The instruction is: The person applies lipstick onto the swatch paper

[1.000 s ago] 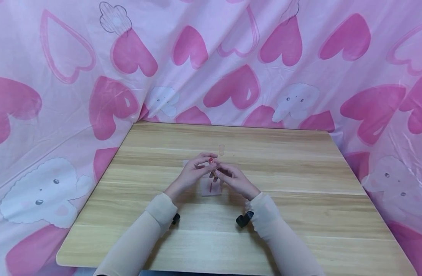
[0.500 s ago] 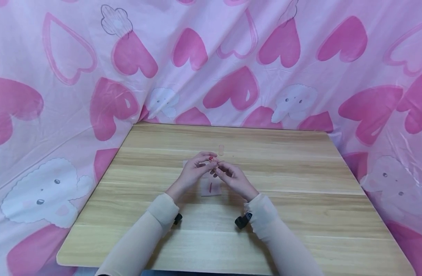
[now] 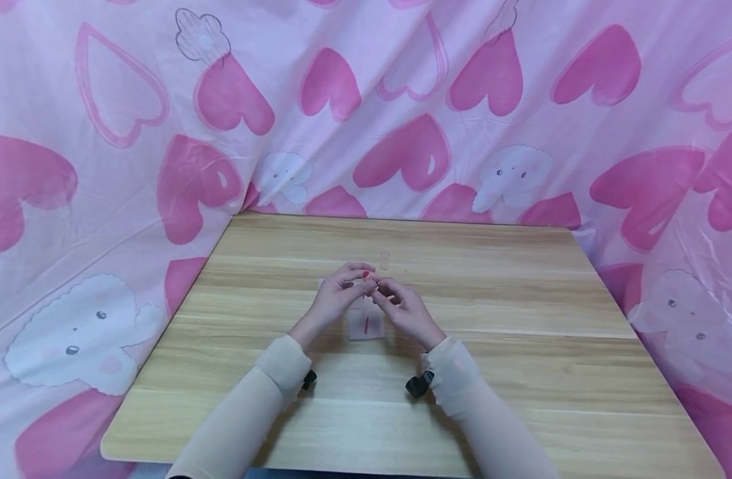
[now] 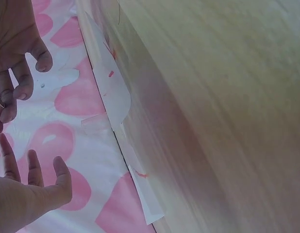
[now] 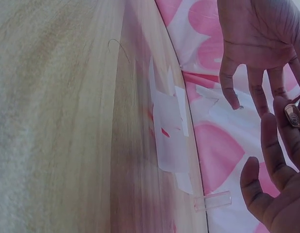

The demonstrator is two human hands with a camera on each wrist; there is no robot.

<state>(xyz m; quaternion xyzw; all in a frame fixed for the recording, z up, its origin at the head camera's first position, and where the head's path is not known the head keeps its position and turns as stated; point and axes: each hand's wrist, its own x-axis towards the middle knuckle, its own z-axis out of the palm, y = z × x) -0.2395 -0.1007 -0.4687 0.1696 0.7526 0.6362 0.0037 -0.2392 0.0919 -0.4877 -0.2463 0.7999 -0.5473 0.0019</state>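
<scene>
Between both hands, above the middle of the table, is a lipstick (image 3: 366,274) with its red tip showing at the top. My left hand (image 3: 340,293) holds it with thumb and fingers around the upper part. From the other side, thumb and fingertips of my right hand (image 3: 409,311) pinch its lower part. The gold-coloured base (image 5: 293,115) shows at the edge of the right wrist view; fingers hide much of the tube. Below the hands lies white paper (image 3: 356,331) bearing a red streak. Just beyond them lies a clear cap (image 3: 385,260).
A wooden table (image 3: 521,372) extends around the hands. Pink heart-patterned cloth (image 3: 401,153) hangs behind it and along both sides. More pale paper (image 3: 321,282) peeks out beside the left hand. In the right wrist view, several red marks show on the paper (image 5: 170,150).
The lipstick's red tip stands lower between the fingers than a second ago, with less of the tube showing. The right fingers have shifted slightly on its lower part; the left hand barely moved.
</scene>
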